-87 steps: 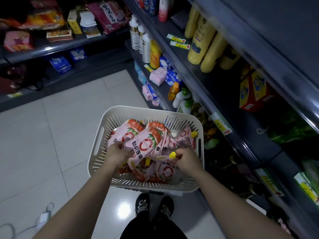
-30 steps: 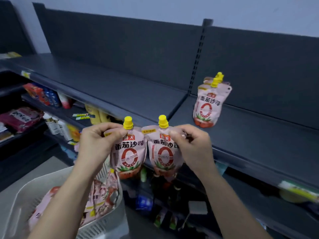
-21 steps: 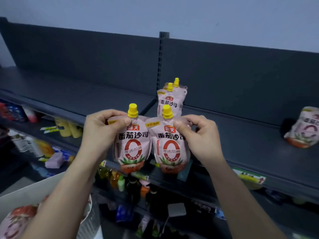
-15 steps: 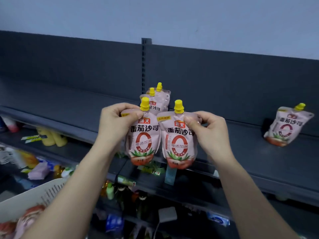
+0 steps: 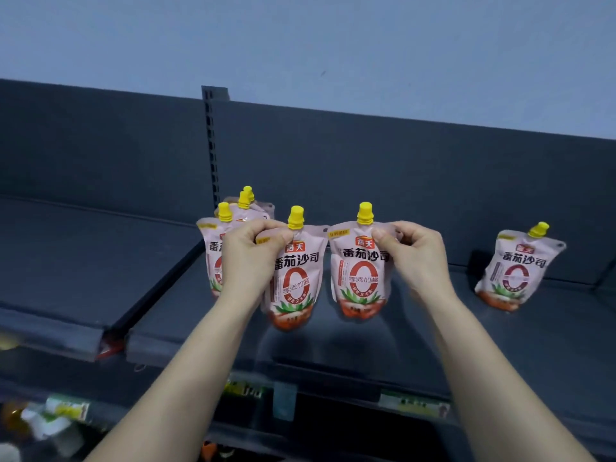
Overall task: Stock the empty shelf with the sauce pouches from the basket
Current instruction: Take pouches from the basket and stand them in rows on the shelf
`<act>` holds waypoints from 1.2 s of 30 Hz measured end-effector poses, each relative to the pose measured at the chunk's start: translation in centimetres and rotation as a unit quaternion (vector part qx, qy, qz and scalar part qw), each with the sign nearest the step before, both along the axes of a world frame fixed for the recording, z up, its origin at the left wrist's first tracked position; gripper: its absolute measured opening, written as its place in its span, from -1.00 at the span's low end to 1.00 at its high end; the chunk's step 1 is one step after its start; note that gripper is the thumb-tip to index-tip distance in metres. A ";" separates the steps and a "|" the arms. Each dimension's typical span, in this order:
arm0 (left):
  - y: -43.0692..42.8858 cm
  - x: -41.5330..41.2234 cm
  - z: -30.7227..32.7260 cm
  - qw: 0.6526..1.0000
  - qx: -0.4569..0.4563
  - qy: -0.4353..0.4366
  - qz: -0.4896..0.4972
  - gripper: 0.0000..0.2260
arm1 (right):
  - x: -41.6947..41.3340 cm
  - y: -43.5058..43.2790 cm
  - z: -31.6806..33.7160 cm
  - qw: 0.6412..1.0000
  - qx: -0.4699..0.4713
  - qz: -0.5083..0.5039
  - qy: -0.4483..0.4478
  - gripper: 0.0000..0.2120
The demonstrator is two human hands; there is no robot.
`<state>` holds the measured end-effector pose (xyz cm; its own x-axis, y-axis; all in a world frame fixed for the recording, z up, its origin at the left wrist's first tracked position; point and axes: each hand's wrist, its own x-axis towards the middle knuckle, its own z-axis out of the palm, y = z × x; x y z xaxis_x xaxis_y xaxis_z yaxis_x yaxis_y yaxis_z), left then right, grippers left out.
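Left hand [image 5: 248,258] pinching pouch [image 5: 293,278] top

Two pink sauce pouches with yellow screw caps and a red "0" emblem hang upright over the dark shelf [image 5: 433,331]: the left-hand pouch [image 5: 293,278] is pinched at its top by the left hand [image 5: 250,258], the right-hand pouch [image 5: 361,271] by the right hand [image 5: 413,258], and whether their bases touch the shelf cannot be told. A cluster of three like pouches [image 5: 233,225] stands upright at the back beside the slotted upright, partly hidden behind the left hand. A lone pouch [image 5: 515,271] stands well apart to the right, tilted back near the rear panel.
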<state>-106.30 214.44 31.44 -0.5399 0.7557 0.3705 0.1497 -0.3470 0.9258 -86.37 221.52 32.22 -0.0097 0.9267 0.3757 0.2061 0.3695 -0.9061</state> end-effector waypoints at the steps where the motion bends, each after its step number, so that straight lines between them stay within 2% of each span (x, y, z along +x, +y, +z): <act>1: 0.9 0.1 -0.2 1.000 0.000 -0.004 0.001 -0.75 | 0.0 1.1 -0.1 1.000 -0.006 -0.003 0.005 -0.96; 5: 3.8 0.1 -0.9 1.000 -0.010 -0.015 -0.006 -0.81 | 0.0 4.5 -0.5 0.999 -0.021 -0.015 0.019 -0.95; 11: 6.8 0.3 -2.0 0.998 -0.042 -0.029 -0.025 -0.80 | -0.5 8.6 -1.3 0.998 -0.048 -0.024 0.040 -0.93; 16: 8.4 0.6 -2.7 0.994 -0.072 -0.073 -0.048 -0.83 | -3.0 11.2 -1.9 0.997 -0.057 0.027 0.034 -0.89; 22: 8.8 0.5 -3.6 0.988 -0.058 -0.121 -0.077 -0.82 | -4.8 13.0 -3.9 0.994 -0.071 0.079 0.004 -0.86; 27: 8.0 1.9 -5.4 0.990 -0.065 -0.122 -0.029 -0.86 | -4.3 13.3 -3.6 0.993 -0.073 0.094 0.007 -0.83; 29: 7.9 1.9 -5.1 0.995 -0.080 -0.054 0.009 -0.90 | -4.2 13.5 -3.6 0.994 -0.062 0.089 -0.006 -0.84; 31: 7.7 1.7 -4.2 0.988 -0.098 0.102 0.058 -0.89 | -4.0 13.8 -3.6 0.995 -0.047 0.080 -0.033 -0.88; 33: 7.6 1.9 -2.9 0.959 -0.069 0.251 0.109 -0.82 | -3.8 14.0 -3.5 0.995 -0.026 0.070 -0.064 -0.92; 36: 7.9 1.9 -0.7 0.906 -0.082 0.394 0.131 -0.83 | -3.6 14.2 -3.0 0.993 -0.007 0.066 -0.097 -0.91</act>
<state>-104.40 222.37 30.74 -0.3248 0.7200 0.6132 0.8438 -0.0723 0.5318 -90.01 235.69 29.18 -0.2031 0.9174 0.3422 0.3278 0.3930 -0.8591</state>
